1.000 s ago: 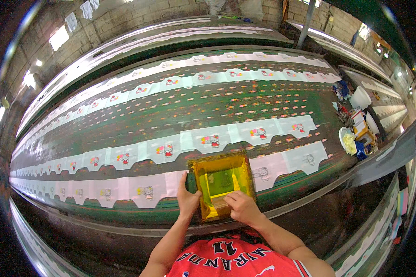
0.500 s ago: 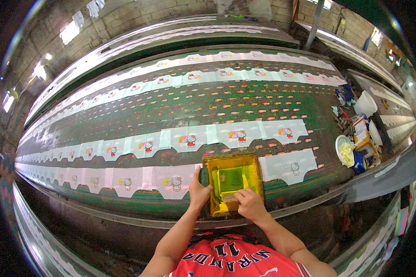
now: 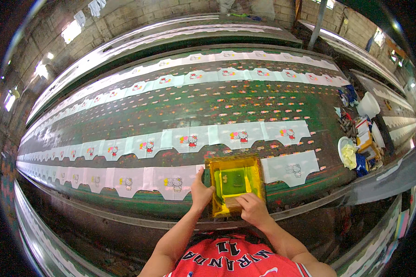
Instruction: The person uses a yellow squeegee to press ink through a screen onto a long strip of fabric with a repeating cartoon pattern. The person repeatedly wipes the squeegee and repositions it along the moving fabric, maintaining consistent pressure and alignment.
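Across a long dark-green table (image 3: 319,115) run rows of pale printed cloth pieces (image 3: 276,169), too small to make out at far left. At the near edge sits a yellow screen frame (image 3: 259,177), hiding what lies beneath. The left hand (image 3: 201,194), thumb and forefinger spread, grips its left side. Inside it, the right hand (image 3: 254,209) is closed on a pale flat squeegee (image 3: 232,201), partly covering it. Farther right, a white basin (image 3: 341,148) holds crumpled yellow material (image 3: 350,155).
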Motion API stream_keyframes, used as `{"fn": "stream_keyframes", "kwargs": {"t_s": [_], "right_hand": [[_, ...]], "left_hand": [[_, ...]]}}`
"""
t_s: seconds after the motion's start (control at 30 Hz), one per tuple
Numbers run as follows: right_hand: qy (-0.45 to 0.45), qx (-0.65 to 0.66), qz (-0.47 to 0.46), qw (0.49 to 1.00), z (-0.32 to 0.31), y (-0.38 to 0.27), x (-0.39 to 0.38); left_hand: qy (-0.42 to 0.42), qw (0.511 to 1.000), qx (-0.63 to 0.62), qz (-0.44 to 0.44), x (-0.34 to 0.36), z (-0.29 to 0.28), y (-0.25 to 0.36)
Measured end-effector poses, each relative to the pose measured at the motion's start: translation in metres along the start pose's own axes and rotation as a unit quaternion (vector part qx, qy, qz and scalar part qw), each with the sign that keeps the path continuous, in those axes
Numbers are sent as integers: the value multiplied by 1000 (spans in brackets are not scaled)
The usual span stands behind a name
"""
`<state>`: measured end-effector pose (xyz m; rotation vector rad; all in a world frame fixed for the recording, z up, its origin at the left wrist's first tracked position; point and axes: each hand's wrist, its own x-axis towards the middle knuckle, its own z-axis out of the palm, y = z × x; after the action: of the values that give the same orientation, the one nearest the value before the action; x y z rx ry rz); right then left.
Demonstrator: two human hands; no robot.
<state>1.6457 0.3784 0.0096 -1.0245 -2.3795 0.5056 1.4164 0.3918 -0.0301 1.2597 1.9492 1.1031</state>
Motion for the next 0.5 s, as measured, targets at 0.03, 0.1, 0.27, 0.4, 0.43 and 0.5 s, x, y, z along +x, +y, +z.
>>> {"fn": "stream_keyframes", "kwargs": {"t_s": [0.03,0.1,0.27,0.4,0.43,0.5], "right_hand": [[-6,5,-2,1000,-3,-3,-4],[-18,7,-4,1000,-3,-4,-10],[3,-15,-45,999,12,7,-1],[5,-29,-8,1000,21,41,66],[-25,-15,20,999,18,48,85],[28,12,-2,1000,20,57,111]], "left_hand": [[6,1000,10,10,0,1,-1],[4,1000,10,7,0,-1,2],[11,999,22,29,1,1,-5],[-17,1000,16,-13,2,-1,3],[-25,999,15,-28,2,-2,6],[-14,1000,24,-5,2,0,2]]}}
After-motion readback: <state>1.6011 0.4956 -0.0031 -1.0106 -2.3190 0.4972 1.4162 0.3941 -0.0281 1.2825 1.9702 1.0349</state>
